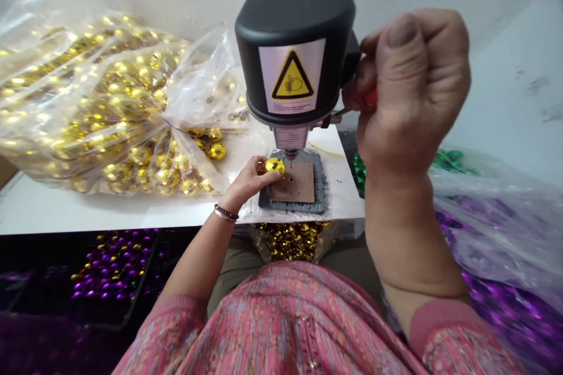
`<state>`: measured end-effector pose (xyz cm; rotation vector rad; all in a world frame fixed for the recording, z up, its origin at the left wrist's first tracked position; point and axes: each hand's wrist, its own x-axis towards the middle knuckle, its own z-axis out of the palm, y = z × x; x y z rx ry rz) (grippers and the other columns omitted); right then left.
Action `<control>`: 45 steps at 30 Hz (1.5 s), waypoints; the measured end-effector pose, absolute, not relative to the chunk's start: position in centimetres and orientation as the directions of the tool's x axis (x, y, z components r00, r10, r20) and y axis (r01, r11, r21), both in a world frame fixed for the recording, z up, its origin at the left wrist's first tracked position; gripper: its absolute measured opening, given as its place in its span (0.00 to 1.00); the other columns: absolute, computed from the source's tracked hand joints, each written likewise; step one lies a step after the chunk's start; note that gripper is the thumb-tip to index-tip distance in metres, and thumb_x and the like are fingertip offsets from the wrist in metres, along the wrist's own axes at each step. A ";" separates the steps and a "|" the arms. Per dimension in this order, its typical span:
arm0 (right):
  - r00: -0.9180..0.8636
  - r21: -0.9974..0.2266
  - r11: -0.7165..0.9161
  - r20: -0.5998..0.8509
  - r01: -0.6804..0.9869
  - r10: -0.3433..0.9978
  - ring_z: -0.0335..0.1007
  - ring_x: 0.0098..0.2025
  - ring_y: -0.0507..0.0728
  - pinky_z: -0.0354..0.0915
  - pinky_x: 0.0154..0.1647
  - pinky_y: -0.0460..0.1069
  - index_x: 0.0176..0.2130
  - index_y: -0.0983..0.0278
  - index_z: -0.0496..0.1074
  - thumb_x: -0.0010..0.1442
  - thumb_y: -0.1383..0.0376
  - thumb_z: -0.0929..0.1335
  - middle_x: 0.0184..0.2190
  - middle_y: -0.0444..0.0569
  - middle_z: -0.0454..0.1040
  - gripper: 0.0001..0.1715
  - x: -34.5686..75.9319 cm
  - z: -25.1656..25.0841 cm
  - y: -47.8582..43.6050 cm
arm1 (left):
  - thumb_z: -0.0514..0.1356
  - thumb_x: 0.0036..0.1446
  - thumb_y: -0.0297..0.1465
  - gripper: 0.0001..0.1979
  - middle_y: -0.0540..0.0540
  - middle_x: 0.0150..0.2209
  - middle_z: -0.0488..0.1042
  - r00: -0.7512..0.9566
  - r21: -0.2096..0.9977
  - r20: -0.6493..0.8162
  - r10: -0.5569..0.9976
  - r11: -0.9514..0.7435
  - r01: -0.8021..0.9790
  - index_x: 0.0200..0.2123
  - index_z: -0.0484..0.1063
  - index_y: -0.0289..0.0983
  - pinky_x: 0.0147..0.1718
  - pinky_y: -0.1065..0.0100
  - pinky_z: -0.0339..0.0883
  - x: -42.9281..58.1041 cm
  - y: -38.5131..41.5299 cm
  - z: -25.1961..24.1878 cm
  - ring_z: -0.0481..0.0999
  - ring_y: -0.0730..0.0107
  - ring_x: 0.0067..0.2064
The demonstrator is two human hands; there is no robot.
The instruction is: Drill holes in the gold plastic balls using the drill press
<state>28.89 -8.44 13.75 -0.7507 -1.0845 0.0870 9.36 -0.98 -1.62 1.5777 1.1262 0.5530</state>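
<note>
My left hand point(253, 179) pinches a shiny gold faceted ball point(275, 167) between thumb and fingers. It holds the ball at the left edge of a brown board point(303, 184), just left of the bit of a black bench drill press point(294, 41). The board lies on the drill's grey base point(319, 202) and has small holes in it. Raised at the right side of the drill head, my right hand point(409, 76) is closed around the red-tipped feed handle point(369, 98), most of which the fingers hide.
A big clear plastic bag point(171, 129) of gold balls fills the left of the white table point(127, 211). Gold balls lie in a bag point(294, 240) at my lap. Purple balls point(116, 266) sit below left; bagged purple ones point(514, 310) and green ones point(453, 159) are at right.
</note>
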 end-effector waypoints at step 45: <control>0.449 -0.510 0.777 0.830 0.368 0.332 0.55 0.17 0.41 0.66 0.28 0.43 0.37 0.60 0.76 0.66 0.60 0.65 0.17 0.36 0.63 0.10 28.0 7.3 -11.3 | 0.69 0.52 0.33 0.28 0.44 0.49 0.81 0.545 0.649 -0.064 0.836 -0.380 0.659 0.58 0.73 0.40 0.46 0.64 0.70 13.1 -3.8 -1.4 0.80 0.58 0.47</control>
